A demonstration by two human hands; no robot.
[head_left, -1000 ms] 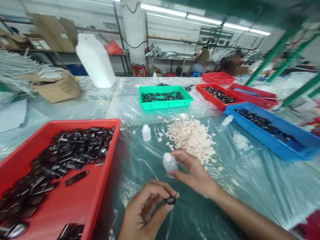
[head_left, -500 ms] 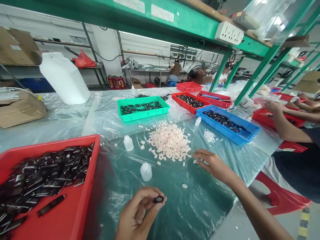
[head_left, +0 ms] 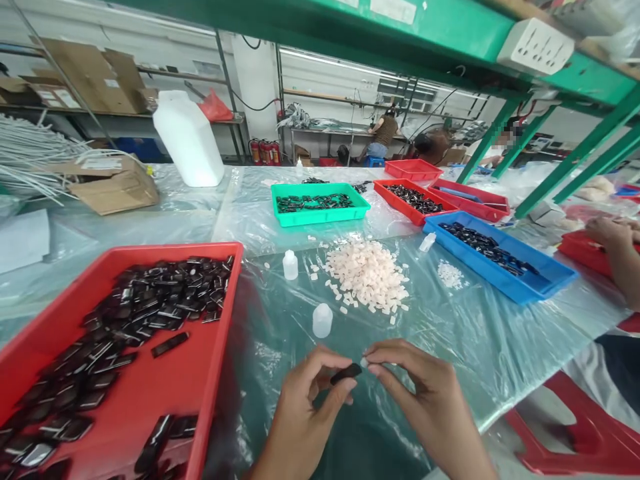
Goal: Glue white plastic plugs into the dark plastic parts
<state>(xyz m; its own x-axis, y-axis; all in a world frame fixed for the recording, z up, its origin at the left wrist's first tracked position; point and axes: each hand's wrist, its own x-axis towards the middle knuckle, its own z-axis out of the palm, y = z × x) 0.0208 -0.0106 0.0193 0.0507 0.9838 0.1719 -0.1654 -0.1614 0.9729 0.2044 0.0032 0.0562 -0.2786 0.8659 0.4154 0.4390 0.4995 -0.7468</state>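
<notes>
Between the thumb and fingers of my left hand (head_left: 315, 393) is a small black plastic casing (head_left: 346, 374), its end turned toward the right. My right hand (head_left: 420, 387) pinches a small whitish piece (head_left: 364, 363) close to that end; whether the two touch I cannot tell. Beyond my hands lies a heap of small cream-coloured pieces (head_left: 369, 275) on the plastic-covered table. Two small translucent bottles, a nearer one (head_left: 323, 321) and a farther one (head_left: 290, 265), stand left of the heap.
A red tray (head_left: 165, 393) of black casings fills the left. Farther back are a green tray (head_left: 320, 217), a blue tray (head_left: 520, 283) and red trays. Tiny white bits (head_left: 451, 275) lie near the blue tray. A co-worker's hand (head_left: 613, 233) is at right, above a red stool (head_left: 560, 427).
My right hand has come from the heap's edge to beside my left hand, now pinching a whitish piece. The black casing has turned in my left hand. The view has swung left.
</notes>
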